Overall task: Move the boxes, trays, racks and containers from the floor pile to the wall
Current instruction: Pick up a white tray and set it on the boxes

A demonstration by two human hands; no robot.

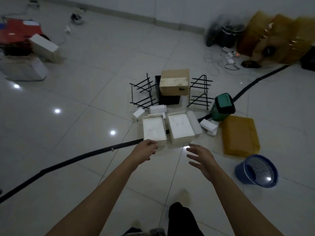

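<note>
A pile lies mid-floor. Two white trays sit side by side at its front, the left tray (154, 130) and the right tray (181, 127). Behind them a cardboard box (174, 81) rests on a black container (168, 99), flanked by two black wire racks, the left rack (143, 92) and the right rack (201, 91). Small white boxes (208, 126) lie scattered around. My left hand (146, 150) reaches to the near edge of the left tray, fingers loosely curled, holding nothing. My right hand (200, 159) hovers open, fingers spread, just short of the right tray.
A green bin (221, 108), a yellow flat container (240, 135) and a blue mesh basket (257, 171) lie right of the pile. A black strip (76, 159) crosses the tiles. Yellow boxes (276, 36) and cables stand along the far wall; more clutter (25, 48) sits at the left.
</note>
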